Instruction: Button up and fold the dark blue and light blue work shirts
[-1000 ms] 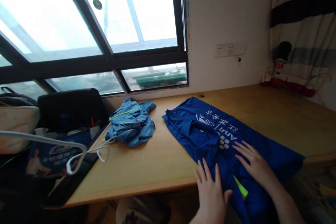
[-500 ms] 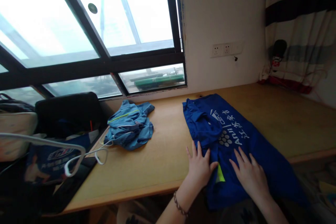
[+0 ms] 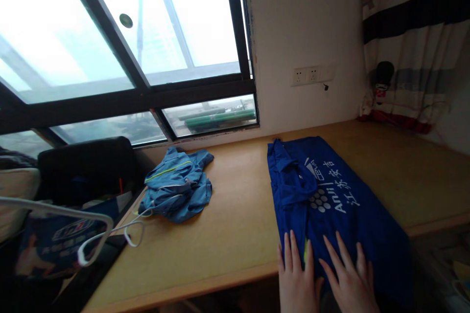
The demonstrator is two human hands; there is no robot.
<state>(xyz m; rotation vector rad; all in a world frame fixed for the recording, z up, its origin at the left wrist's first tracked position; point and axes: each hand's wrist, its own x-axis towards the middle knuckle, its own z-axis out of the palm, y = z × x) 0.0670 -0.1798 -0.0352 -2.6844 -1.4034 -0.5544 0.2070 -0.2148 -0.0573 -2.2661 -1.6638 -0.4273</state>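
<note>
Daylight floods a black-framed window [image 3: 121, 58] beside a white wall [image 3: 304, 29] with sockets [image 3: 306, 75], striped curtain [image 3: 414, 39] at the wooden desk's [image 3: 227, 234] far right corner.

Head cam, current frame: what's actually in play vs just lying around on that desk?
In play:
dark blue shirt, flat on the wooden desk
left hand and right hand, both pressing flat on it

Lying about:
light blue garment, crumpled
white hanger
black bag
wall sockets

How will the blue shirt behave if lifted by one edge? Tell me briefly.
The blue shirt would probably go limp: it lies flat and thin on the desk, with soft folds near its collar. It looks light, like sports fabric, so it should slide easily on the smooth wood. Both hands, left and right, press flat on it, which suggests it shifts unless held.
</note>
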